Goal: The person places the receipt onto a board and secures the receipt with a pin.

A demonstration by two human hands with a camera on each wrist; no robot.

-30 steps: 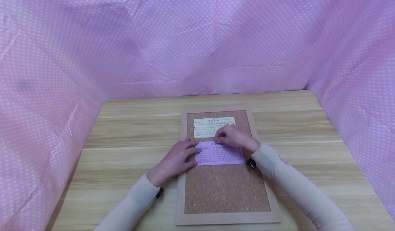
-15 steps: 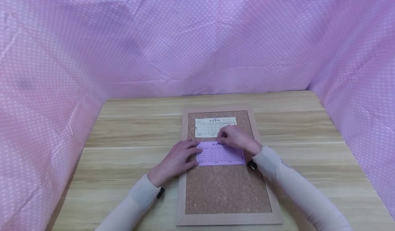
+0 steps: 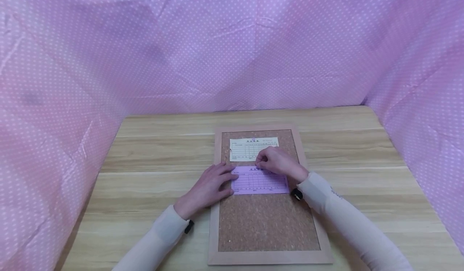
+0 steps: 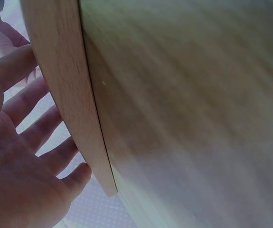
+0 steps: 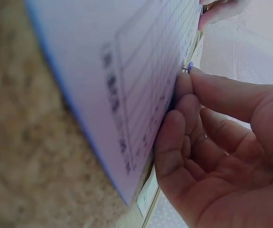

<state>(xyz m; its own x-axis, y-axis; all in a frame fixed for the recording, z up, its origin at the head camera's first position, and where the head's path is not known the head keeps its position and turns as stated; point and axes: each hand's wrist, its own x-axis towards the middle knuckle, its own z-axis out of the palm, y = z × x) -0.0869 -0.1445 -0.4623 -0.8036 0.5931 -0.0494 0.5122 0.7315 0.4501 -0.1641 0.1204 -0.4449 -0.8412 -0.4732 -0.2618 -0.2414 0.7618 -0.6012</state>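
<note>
A purple printed form (image 3: 250, 182) lies on a framed corkboard (image 3: 268, 222), below a pale yellow form (image 3: 241, 149). At the purple form's left side, my left hand (image 3: 203, 186) rests with its fingers spread, fingertips on the paper's edge. My right hand (image 3: 277, 162) is at the form's top edge, where thumb and index finger pinch a small purple-headed thumbtack (image 5: 189, 67). In the right wrist view its metal shank shows, with the point toward the paper. Whether the tip has entered the cork cannot be made out. Part of each form is hidden under the right hand.
The corkboard's light wooden frame (image 3: 270, 257) lies on a wood-grain table (image 3: 152, 142). Pink dotted cloth (image 3: 232, 61) hangs behind and at both sides. A purple tack (image 3: 253, 139) sits at the yellow form's top edge.
The right fingertips have shifted slightly right along the purple form's top edge. The left hand has stayed in place, and the whole head view has drifted a little.
</note>
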